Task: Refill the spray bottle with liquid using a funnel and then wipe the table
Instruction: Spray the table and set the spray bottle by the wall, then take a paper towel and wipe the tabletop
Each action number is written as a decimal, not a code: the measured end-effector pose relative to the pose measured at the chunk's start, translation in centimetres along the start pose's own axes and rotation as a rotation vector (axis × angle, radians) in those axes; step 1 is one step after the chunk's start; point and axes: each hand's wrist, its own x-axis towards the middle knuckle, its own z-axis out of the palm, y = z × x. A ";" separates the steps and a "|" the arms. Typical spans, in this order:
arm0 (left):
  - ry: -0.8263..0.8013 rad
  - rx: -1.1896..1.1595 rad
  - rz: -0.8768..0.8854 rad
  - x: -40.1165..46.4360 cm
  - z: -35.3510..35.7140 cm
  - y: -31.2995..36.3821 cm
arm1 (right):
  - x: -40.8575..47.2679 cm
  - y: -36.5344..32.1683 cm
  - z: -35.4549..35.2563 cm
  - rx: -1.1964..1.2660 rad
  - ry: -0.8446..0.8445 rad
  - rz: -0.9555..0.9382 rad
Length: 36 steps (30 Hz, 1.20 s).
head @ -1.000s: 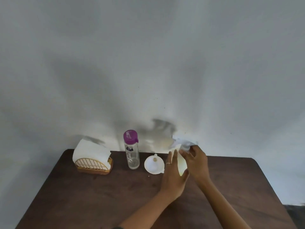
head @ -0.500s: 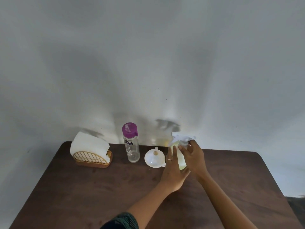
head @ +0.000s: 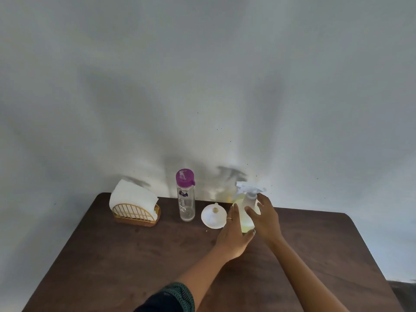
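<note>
Sleeve (head: 177, 297): a dark patterned cuff is seen at the bottom edge, on the left forearm.
Table (head: 135, 266): a dark brown wooden top is spread beneath both arms and carries every object.
Left hand (head: 233, 238): it is wrapped around the lower body of the spray bottle from the left, with the thumb curled under its near side; a ring is worn on one finger.
Right hand (head: 265, 219): it is closed around the upper body of the bottle from the right, the fingers curled over the shoulder just below the trigger head.
Spray bottle (head: 245, 212): it is held upright between the two hands, standing on or just above the table; which cannot be told. A pale yellowish liquid is seen in its lower part, and the white trigger head is still fitted on top.
Funnel (head: 213, 216): a white funnel is laid on the table just left of the left hand, its wide mouth turned toward the camera.
Water bottle (head: 186, 195): a clear bottle with a purple cap is stood upright further left of the funnel, apart from it.
Napkin holder (head: 136, 213): a wicker holder filled with white napkins (head: 132, 195) is placed well to the left of both hands, near the far edge.
Wall (head: 202, 86): a plain pale wall is seen behind the table.
</note>
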 end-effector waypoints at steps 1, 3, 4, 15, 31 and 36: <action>0.008 -0.011 -0.009 -0.6 -0.2 0.0 | -0.7 -0.1 -0.2 -0.002 0.025 0.023; 0.036 -0.045 -0.030 -1.8 -0.5 -0.2 | -2.2 -0.4 -0.6 0.003 0.077 0.050; 0.051 -0.072 -0.037 -2.7 -0.6 -0.2 | -3.3 -0.5 -0.7 0.017 0.090 0.060; 0.241 -0.227 -0.004 -15.4 -2.4 -4.0 | -15.3 -1.3 4.1 -0.039 -0.147 -0.034; 0.420 -0.224 -0.023 -22.1 -16.1 -14.6 | -20.9 -9.7 17.9 0.009 -0.225 -0.198; 0.437 -0.255 -0.057 -21.3 -20.6 -19.3 | -21.3 -10.5 21.4 0.016 -0.151 -0.128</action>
